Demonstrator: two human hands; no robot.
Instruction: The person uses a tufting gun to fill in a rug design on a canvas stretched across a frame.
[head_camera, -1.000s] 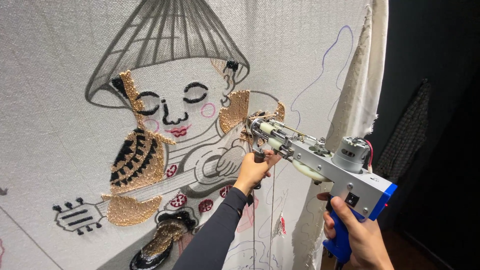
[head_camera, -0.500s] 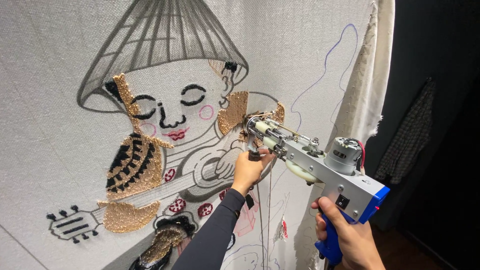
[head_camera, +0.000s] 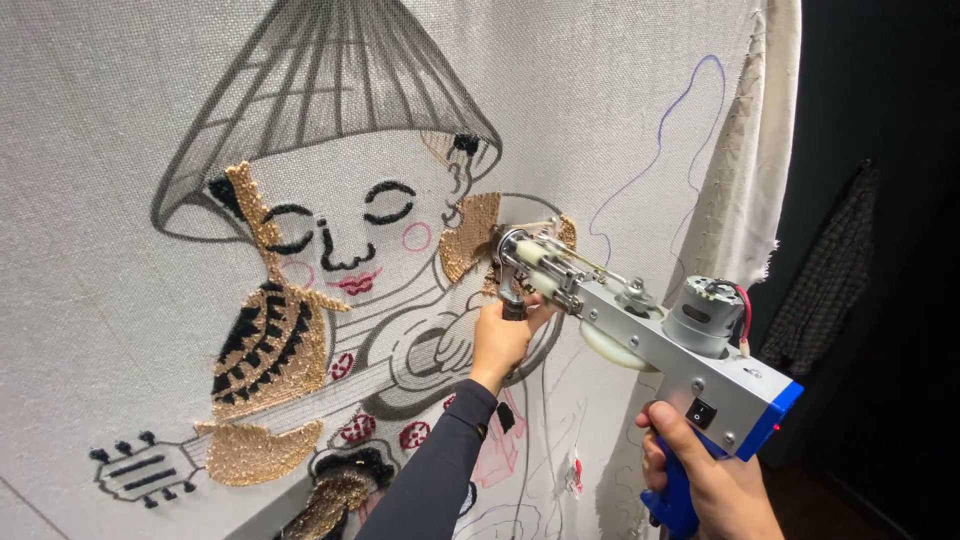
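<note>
Up front: your tufting gun has its needle end pressed to the stretched tufting cloth, just beside the tan ear patch.
Hidden: needle tip, can't make it out; right hand cut off by the bottom edge.
Left hand: arm reaching up, fingers closed round the gun's front handle.
Right hand: wrapped round the blue grip.

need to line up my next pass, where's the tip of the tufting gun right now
In the head view, the silver and blue tufting gun has its tip right of centre against the white cloth, beside the tan tufted patch, above the left hand.
</note>
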